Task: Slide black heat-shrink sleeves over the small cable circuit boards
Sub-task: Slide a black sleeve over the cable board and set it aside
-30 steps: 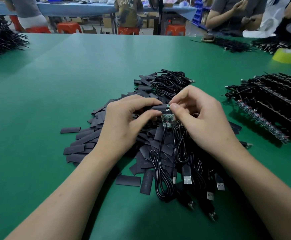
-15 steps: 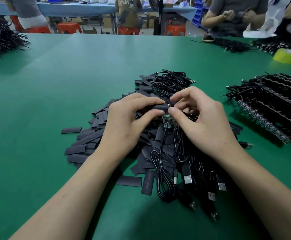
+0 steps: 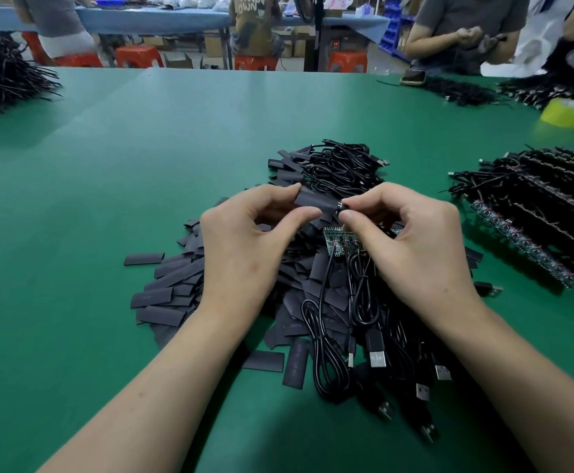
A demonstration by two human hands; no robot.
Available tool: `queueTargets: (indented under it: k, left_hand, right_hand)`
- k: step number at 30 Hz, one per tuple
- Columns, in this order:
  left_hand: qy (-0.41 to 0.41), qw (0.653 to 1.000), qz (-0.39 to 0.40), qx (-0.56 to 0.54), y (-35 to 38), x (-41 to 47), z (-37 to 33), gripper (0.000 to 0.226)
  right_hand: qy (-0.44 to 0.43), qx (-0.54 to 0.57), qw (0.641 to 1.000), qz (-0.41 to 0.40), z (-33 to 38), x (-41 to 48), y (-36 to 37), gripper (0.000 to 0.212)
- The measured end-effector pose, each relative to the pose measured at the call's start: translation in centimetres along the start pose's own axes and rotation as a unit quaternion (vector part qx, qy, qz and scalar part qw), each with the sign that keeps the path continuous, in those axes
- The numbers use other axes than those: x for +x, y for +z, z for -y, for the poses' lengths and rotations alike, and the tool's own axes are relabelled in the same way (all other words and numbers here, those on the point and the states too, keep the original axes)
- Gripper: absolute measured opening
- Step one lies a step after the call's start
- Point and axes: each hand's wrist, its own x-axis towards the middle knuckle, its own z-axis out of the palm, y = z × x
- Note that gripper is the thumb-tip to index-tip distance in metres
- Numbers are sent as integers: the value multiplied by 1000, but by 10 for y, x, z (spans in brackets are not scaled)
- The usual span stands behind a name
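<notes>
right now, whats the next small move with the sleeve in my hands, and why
Probably hold the black sleeve steady in the left hand and let the right hand feed what looks like a cable tip into it. That tip sits pinched right at the sleeve's right opening, and the green circuit board just below is uncovered.

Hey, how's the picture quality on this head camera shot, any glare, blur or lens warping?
Head view: left hand, right hand and the sleeve and cable end between them are sharp; soft overhead light leaves a pale sheen on the green table and dim shadows under the forearms; wide-angle stretch toward the corners.
</notes>
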Motion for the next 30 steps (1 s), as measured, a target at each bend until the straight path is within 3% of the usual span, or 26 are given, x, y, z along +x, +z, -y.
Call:
queueTargets:
  k: [9, 17, 30]
  left_hand:
    - [-27, 998, 9, -61, 7, -4, 2, 25]
    - [-95, 975, 18, -200, 9, -3, 0, 19]
    - [-94, 976, 19, -196, 12, -8, 2, 27]
  right_hand:
    - [40, 49, 998, -6, -1, -1, 2, 8]
    - [102, 147, 984, -18, -1, 2, 0, 9]
    - [101, 146, 983, -35, -1, -1, 2, 11]
